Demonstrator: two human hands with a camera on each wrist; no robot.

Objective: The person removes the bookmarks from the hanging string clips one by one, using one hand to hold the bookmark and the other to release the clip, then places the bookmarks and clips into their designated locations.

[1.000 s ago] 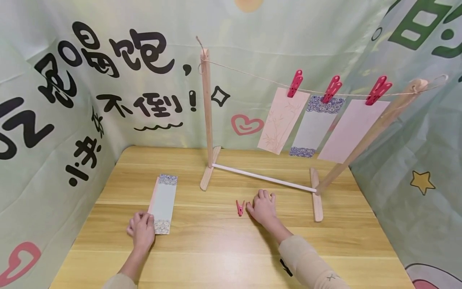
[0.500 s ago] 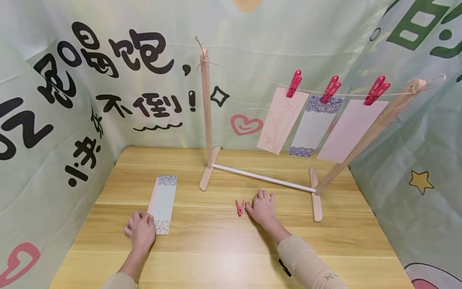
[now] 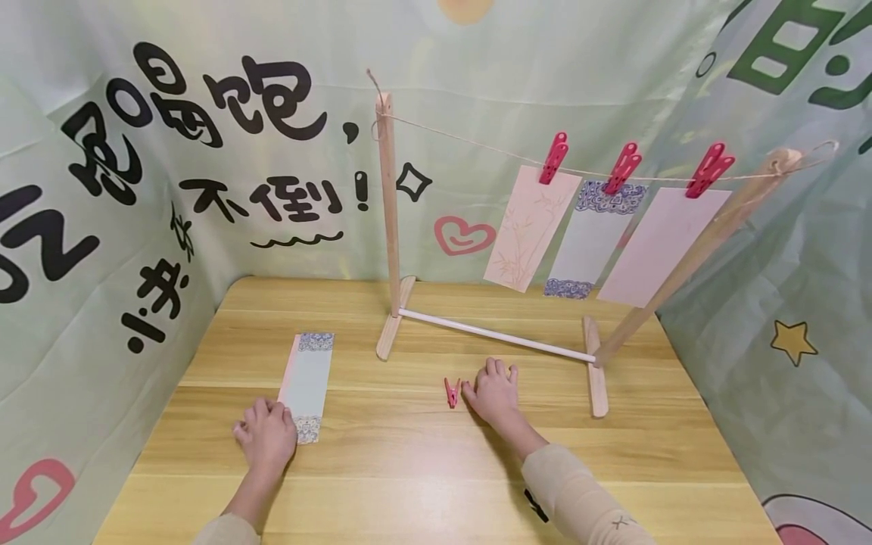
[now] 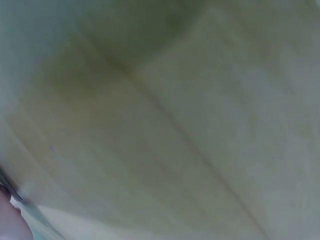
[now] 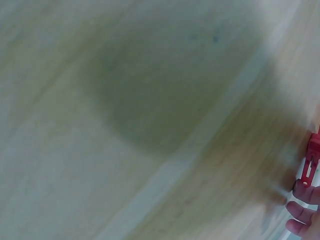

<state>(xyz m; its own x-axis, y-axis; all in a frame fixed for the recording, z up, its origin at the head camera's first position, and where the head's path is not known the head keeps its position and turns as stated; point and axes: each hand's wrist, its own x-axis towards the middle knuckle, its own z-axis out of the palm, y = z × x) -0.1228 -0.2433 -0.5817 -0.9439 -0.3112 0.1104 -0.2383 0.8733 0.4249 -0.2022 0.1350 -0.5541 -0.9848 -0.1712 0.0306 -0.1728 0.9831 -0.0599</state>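
Observation:
Two stacked paper bookmarks (image 3: 309, 382) lie on the left of the table, the top one with blue-and-white patterned ends. A pink edge shows from beneath. My left hand (image 3: 264, 433) rests over the lower left edge of this stack, and its thumb is hidden, so I cannot tell whether it pinches the paper. One red clothespin (image 3: 453, 393) lies near the middle of the table. My right hand (image 3: 493, 390) rests right beside it, palm down with loosely bent fingers. In the right wrist view, its fingertips (image 5: 304, 191) are at the clothespin's handle end.
Behind my right hand stands a wooden rack (image 3: 390, 204) with a white crossbar (image 3: 497, 335). From its string (image 3: 463, 141) hang a pink bookmark (image 3: 531, 227), a blue-patterned bookmark (image 3: 591, 242) and a pale bookmark (image 3: 664, 246), each under a red clothespin. A printed cloth (image 3: 300, 257) surrounds the table.
My left hand has shifted slightly right over the stack's lower edge, and the top end of the bookmarks has slid a little toward me. My right hand and the clothespin have stayed put.

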